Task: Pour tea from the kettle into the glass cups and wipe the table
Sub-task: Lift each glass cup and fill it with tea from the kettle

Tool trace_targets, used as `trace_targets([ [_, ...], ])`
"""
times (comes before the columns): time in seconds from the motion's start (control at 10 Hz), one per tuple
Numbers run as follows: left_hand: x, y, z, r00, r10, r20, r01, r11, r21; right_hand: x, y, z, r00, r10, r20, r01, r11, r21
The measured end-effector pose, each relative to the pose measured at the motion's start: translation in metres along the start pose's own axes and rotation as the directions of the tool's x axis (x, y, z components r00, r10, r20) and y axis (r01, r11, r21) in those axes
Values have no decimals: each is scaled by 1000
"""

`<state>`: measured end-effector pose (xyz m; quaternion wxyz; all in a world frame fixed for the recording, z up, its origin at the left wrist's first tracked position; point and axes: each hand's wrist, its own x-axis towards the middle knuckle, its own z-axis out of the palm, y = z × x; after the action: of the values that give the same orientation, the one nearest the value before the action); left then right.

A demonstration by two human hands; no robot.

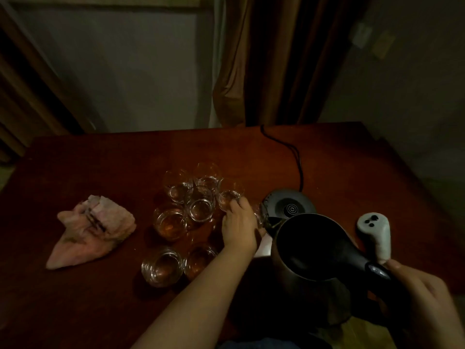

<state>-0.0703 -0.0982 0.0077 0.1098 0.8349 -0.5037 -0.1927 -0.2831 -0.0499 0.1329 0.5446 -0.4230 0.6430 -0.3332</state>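
Dark wooden table (100, 157) was seen bearing everything. Kettle (312, 248), tilted spout-left, was gripped by its handle in the right hand (422, 295). Glass cup (260, 215) at the spout was steadied by the curled left hand (239, 227). No writing was legible.

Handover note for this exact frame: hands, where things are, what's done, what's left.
Right hand: gripping the kettle handle, kettle tilted, spout toward a cup.
Left hand: steadying a glass cup at the spout, beside the kettle base.
Done: three front cups appear to hold tea.
Left: finish this cup, fill the empty back cups, then wipe the table with the pink cloth, untouched at left.
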Motion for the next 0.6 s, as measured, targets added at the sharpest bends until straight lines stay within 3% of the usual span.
trace_targets([
  [0.1,1,-6,1,999,38,-8,-38,998,47,0,-4,1,1000,-8,-14,7,998,-58],
  [0.3,-18,-24,-12,994,99,44,-92,986,-142,8,-10,3,998,-28,55,39,978,-207],
  [0.6,-47,-49,-27,992,120,-44,-128,939,-321,-6,-31,24,995,-41,91,77,892,-445],
])
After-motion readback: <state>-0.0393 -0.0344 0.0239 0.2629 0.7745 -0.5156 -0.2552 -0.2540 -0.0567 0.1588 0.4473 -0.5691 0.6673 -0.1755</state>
